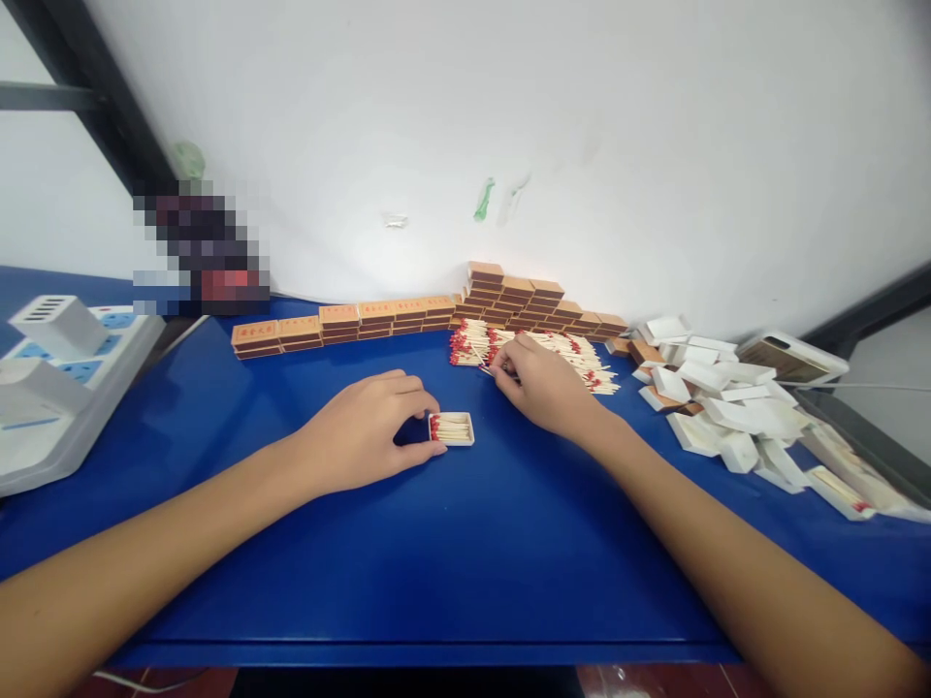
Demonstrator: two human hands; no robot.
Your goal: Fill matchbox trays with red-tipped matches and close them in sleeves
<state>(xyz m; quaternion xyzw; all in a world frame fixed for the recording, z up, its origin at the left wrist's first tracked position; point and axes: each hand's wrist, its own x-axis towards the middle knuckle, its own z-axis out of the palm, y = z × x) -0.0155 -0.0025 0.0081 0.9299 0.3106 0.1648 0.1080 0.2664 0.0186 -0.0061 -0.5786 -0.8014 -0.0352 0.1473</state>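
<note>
A small white matchbox tray with red-tipped matches in it lies on the blue table. My left hand grips its left end between thumb and fingers. Further back, my right hand reaches into the pile of loose matches, its fingers pressed together at the pile's left part. One or more matches seem to be at those fingertips, but their number is hidden.
Rows of stacked orange matchboxes run along the white wall. White trays are heaped at the right, beside a phone and a filled tray. A power strip with plugs sits at the left.
</note>
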